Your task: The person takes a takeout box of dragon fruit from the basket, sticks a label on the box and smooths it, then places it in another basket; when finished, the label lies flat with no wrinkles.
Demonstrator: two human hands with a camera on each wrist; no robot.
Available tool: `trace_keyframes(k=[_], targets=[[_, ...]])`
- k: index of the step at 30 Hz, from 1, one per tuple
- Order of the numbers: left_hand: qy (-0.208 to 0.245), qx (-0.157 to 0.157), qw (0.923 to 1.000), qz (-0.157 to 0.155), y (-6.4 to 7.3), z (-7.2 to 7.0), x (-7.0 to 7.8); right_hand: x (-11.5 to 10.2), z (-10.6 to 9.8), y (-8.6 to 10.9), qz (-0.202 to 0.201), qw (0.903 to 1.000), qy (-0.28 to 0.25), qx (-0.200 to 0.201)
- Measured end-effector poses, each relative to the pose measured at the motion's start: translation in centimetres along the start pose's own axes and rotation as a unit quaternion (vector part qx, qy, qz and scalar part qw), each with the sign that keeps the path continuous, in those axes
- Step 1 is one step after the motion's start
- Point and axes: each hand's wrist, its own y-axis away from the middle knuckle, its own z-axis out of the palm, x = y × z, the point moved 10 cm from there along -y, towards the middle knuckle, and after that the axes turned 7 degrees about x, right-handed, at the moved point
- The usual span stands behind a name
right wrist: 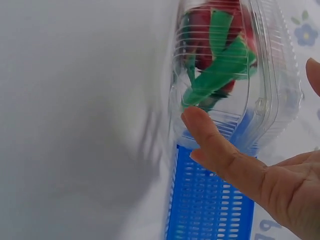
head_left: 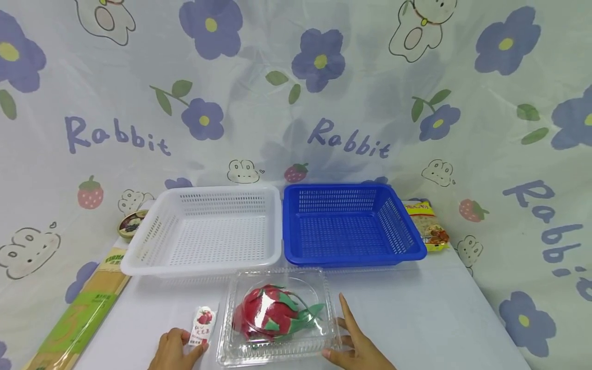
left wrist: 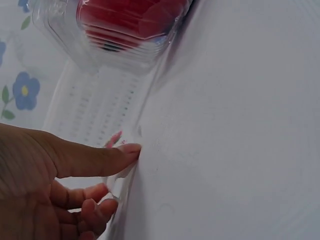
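Observation:
A clear plastic box (head_left: 236,308) with its lid down lies at the front middle of the table, and a red dragon fruit (head_left: 265,313) with green leafy tips shows inside. To its left, my left hand (head_left: 173,350) pinches the lower end of a small white label (head_left: 202,321) printed with a red fruit and characters. In the left wrist view the thumb lies along one side of the label, fingers on the other. At the box's right end is my right hand (head_left: 358,347), index finger stretched out and thumb at the near corner.
Behind the box stand a white basket (head_left: 203,270) and a blue basket (head_left: 356,261), side by side. A long green-and-tan packet (head_left: 85,313) lies along the left edge, with a round bowl-like pack (head_left: 129,224) beyond. A yellow food bag (head_left: 427,226) lies right of the blue basket.

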Motion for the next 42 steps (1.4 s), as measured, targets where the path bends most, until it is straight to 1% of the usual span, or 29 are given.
trace_keyframes(k=[4,7,10,11,13,14,16,17,19,21,22,23,24,25,27,28,29,30,32,34,36,39,42], targets=[[0.032,-0.012,0.9993,0.017,0.0,0.2,0.4,-0.1,-0.6,0.1,0.007,0.9997,0.012,0.020],[0.044,-0.021,0.9985,0.024,0.1,0.3,0.5,-0.1,-0.9,0.1,0.009,0.9995,0.014,0.028],[0.058,-0.015,0.9978,0.027,0.3,-0.1,0.6,-0.2,-1.3,0.2,0.003,0.9988,0.023,0.043],[0.069,-0.012,0.9974,0.020,0.3,-0.2,0.5,-0.3,-1.6,0.2,0.001,0.9979,0.028,0.058],[0.094,0.000,0.9956,0.006,0.6,-0.8,0.5,-0.9,-2.6,0.4,-0.009,0.9933,0.051,0.103],[0.107,0.007,0.9942,-0.001,0.7,-1.2,0.5,-1.4,-3.2,0.7,-0.015,0.9888,0.066,0.133],[0.145,0.022,0.9891,-0.012,1.2,-1.9,0.9,-2.7,-4.4,1.3,-0.030,0.9745,0.099,0.199],[0.166,0.029,0.9856,-0.020,1.5,-2.3,1.2,-3.6,-4.9,1.7,-0.043,0.9647,0.117,0.232],[0.201,0.044,0.9784,-0.016,2.1,-3.1,2.2,-5.6,-5.6,2.5,-0.079,0.9423,0.154,0.287],[0.236,0.057,0.9702,-0.006,2.8,-3.7,3.5,-7.6,-5.4,3.2,-0.125,0.9223,0.179,0.319],[0.248,0.066,0.9666,0.002,3.2,-4.1,4.2,-8.5,-5.1,3.5,-0.150,0.9149,0.186,0.325],[0.257,0.077,0.9634,0.010,3.5,-4.4,4.8,-9.4,-4.7,3.7,-0.175,0.9105,0.189,0.324],[0.264,0.087,0.9604,0.022,3.9,-4.7,5.6,-10.0,-4.1,3.8,-0.192,0.9115,0.185,0.313],[0.272,0.095,0.9569,0.036,4.2,-5.0,6.4,-10.4,-3.4,3.8,-0.205,0.9164,0.180,0.293],[0.282,0.105,0.9509,0.073,4.8,-5.3,8.2,-11.1,-1.6,3.3,-0.218,0.9353,0.158,0.229],[0.288,0.104,0.9475,0.091,5.1,-5.3,9.1,-11.2,-0.7,3.1,-0.218,0.9455,0.147,0.191],[0.295,0.096,0.9447,0.106,5.4,-5.2,10.0,-11.3,0.3,2.8,-0.216,0.9543,0.139,0.153],[0.302,0.085,0.9412,0.125,5.6,-5.0,10.9,-11.3,1.3,2.5,-0.209,0.9616,0.136,0.116],[0.317,0.057,0.9338,0.156,6.2,-4.4,12.6,-11.5,3.1,2.1,-0.206,0.9681,0.132,0.053],[0.328,0.026,0.9273,0.178,6.6,-3.8,13.9,-11.7,4.6,1.9,-0.216,0.9673,0.132,0.009],[0.338,0.002,0.9209,0.195,6.9,-3.4,15.1,-11.9,5.8,1.7,-0.230,0.9649,0.125,-0.021],[0.347,-0.020,0.9137,0.210,7.3,-2.8,16.3,-12.4,7.0,1.8,-0.264,0.9560,0.122,-0.039],[0.354,-0.034,0.9087,0.219,7.7,-2.4,17.1,-12.6,7.6,1.8,-0.291,0.9463,0.136,-0.036]])
